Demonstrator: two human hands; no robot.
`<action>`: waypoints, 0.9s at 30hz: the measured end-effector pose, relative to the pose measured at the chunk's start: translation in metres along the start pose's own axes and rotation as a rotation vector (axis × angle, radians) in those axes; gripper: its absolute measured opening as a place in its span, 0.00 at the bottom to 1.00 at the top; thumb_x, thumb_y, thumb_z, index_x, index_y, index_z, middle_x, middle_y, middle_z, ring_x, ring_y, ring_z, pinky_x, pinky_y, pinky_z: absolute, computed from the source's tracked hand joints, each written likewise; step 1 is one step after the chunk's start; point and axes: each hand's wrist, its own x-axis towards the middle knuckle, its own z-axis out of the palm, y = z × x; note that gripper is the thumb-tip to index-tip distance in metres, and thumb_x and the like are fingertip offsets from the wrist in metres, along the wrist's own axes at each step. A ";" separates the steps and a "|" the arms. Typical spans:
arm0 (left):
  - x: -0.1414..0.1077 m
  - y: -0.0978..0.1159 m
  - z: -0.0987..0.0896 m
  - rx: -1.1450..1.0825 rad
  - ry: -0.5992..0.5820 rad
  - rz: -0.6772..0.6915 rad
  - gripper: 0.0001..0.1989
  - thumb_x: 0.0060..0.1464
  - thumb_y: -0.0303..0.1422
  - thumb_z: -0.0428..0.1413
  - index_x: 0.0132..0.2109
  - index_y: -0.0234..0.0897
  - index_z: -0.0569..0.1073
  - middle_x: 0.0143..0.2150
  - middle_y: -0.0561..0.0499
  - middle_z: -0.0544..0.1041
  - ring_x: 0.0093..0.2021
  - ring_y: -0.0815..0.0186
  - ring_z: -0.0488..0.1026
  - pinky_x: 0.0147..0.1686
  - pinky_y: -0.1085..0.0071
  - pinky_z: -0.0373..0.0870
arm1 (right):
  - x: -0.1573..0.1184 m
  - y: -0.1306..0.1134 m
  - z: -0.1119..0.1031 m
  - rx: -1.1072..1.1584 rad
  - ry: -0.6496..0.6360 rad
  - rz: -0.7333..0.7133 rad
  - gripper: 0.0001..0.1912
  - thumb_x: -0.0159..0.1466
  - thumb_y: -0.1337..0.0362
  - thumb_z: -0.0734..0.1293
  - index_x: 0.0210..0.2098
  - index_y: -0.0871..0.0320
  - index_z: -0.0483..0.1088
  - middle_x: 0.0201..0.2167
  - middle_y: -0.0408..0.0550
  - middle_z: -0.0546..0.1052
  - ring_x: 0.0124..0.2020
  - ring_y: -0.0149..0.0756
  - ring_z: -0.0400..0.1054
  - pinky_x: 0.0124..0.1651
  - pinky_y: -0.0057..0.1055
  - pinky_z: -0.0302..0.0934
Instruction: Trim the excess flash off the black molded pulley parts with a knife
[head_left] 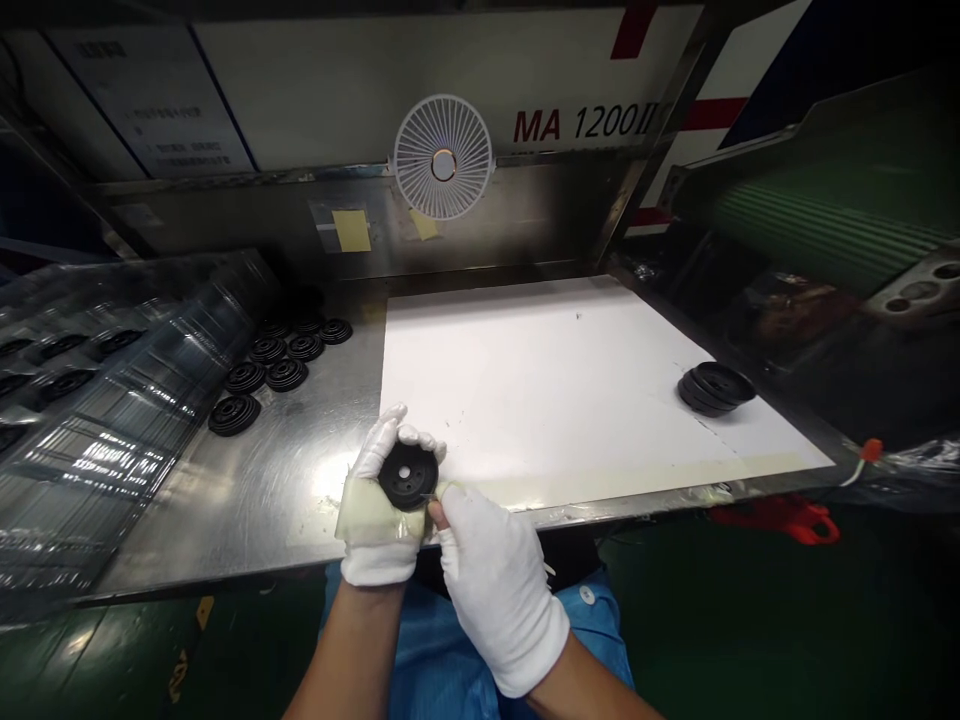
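My left hand (pixel 381 500), in a white glove with a yellowish cover over the palm, is closed around a round black plastic part (pixel 407 474). This part is dish-shaped, with a hole at its centre and smaller holes around it, and its open face is tilted up towards me. At its lower right rim is my right hand (pixel 495 570), also in a white glove, with a bare fingertip showing. The right fingers are pinched together. A thin, pale tip shows between them and the rim, too small to name.
Several stacks of black round parts (pixel 286 374) stand on the metal table (pixel 300 470) at left, beside clear plastic trays (pixel 150 400). A short stack of black parts (pixel 716 388) rests on the white sheet (pixel 517 380). A fan (pixel 443 158) hangs behind; red-handled scissors (pixel 787 520) are below the right edge.
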 end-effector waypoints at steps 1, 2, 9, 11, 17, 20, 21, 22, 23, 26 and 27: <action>0.000 -0.001 0.001 -0.003 0.008 0.031 0.09 0.51 0.27 0.57 0.42 0.35 0.74 0.26 0.55 0.69 0.29 0.71 0.70 0.38 0.68 0.72 | -0.001 -0.002 0.001 0.002 -0.005 -0.006 0.11 0.69 0.64 0.54 0.30 0.53 0.60 0.26 0.39 0.67 0.27 0.35 0.60 0.31 0.31 0.42; 0.000 -0.001 0.001 -0.009 0.008 0.059 0.10 0.51 0.27 0.57 0.43 0.36 0.73 0.27 0.55 0.70 0.30 0.71 0.70 0.40 0.67 0.72 | -0.002 -0.004 0.002 -0.001 -0.011 -0.012 0.10 0.69 0.64 0.55 0.30 0.53 0.60 0.26 0.39 0.67 0.27 0.35 0.60 0.31 0.32 0.41; -0.009 0.013 -0.007 0.019 -0.155 -0.121 0.20 0.51 0.30 0.52 0.52 0.33 0.70 0.41 0.41 0.75 0.47 0.51 0.71 0.48 0.48 0.68 | -0.001 -0.001 0.000 0.007 -0.014 -0.059 0.12 0.70 0.63 0.54 0.30 0.53 0.60 0.25 0.40 0.67 0.27 0.35 0.60 0.31 0.32 0.41; -0.010 0.015 -0.009 -0.017 -0.176 -0.133 0.23 0.50 0.29 0.51 0.54 0.34 0.69 0.38 0.43 0.75 0.44 0.53 0.72 0.46 0.48 0.69 | 0.000 0.003 -0.003 0.012 0.006 -0.052 0.11 0.69 0.63 0.54 0.30 0.53 0.61 0.25 0.40 0.67 0.26 0.35 0.60 0.30 0.32 0.41; -0.004 0.007 -0.004 -0.106 -0.085 -0.054 0.15 0.52 0.25 0.54 0.48 0.36 0.72 0.27 0.53 0.70 0.30 0.71 0.70 0.39 0.68 0.72 | 0.001 0.002 -0.004 -0.021 0.007 -0.027 0.12 0.69 0.63 0.54 0.31 0.54 0.63 0.25 0.41 0.68 0.25 0.34 0.59 0.30 0.31 0.42; -0.001 0.006 -0.001 -0.122 -0.017 -0.036 0.12 0.53 0.26 0.56 0.46 0.37 0.73 0.26 0.54 0.69 0.29 0.72 0.70 0.37 0.69 0.72 | -0.002 -0.003 -0.001 0.013 0.001 -0.034 0.13 0.69 0.62 0.53 0.29 0.54 0.62 0.24 0.41 0.67 0.24 0.33 0.59 0.29 0.32 0.41; -0.001 0.007 0.000 -0.137 -0.006 -0.043 0.12 0.52 0.26 0.56 0.45 0.37 0.73 0.26 0.54 0.69 0.29 0.72 0.70 0.37 0.69 0.72 | -0.003 -0.005 0.000 0.034 -0.006 -0.032 0.14 0.69 0.62 0.53 0.29 0.54 0.62 0.24 0.41 0.67 0.24 0.33 0.59 0.29 0.31 0.41; 0.000 0.008 0.000 -0.152 0.000 -0.054 0.11 0.52 0.25 0.56 0.45 0.37 0.73 0.26 0.55 0.69 0.29 0.72 0.70 0.37 0.69 0.72 | -0.003 -0.005 -0.001 0.065 -0.016 -0.024 0.14 0.69 0.61 0.53 0.29 0.54 0.62 0.24 0.41 0.67 0.24 0.33 0.59 0.29 0.31 0.42; 0.000 0.009 0.001 -0.167 0.005 -0.064 0.11 0.52 0.25 0.56 0.44 0.37 0.73 0.26 0.55 0.69 0.29 0.72 0.70 0.38 0.68 0.72 | -0.003 -0.006 -0.001 0.111 -0.027 -0.011 0.15 0.70 0.60 0.53 0.29 0.54 0.61 0.24 0.41 0.68 0.25 0.33 0.59 0.28 0.30 0.43; 0.000 0.014 0.002 -0.220 0.023 -0.087 0.10 0.51 0.23 0.56 0.42 0.36 0.72 0.27 0.55 0.69 0.30 0.72 0.70 0.40 0.65 0.72 | -0.003 -0.005 -0.007 0.322 -0.055 0.037 0.16 0.70 0.58 0.52 0.30 0.54 0.62 0.26 0.41 0.69 0.26 0.32 0.61 0.29 0.28 0.48; 0.000 0.015 0.003 -0.243 0.026 -0.100 0.10 0.51 0.22 0.56 0.42 0.35 0.72 0.27 0.55 0.69 0.30 0.72 0.70 0.41 0.65 0.72 | -0.002 -0.005 -0.010 0.401 -0.057 0.047 0.16 0.71 0.57 0.52 0.30 0.55 0.62 0.26 0.41 0.69 0.27 0.32 0.62 0.30 0.27 0.50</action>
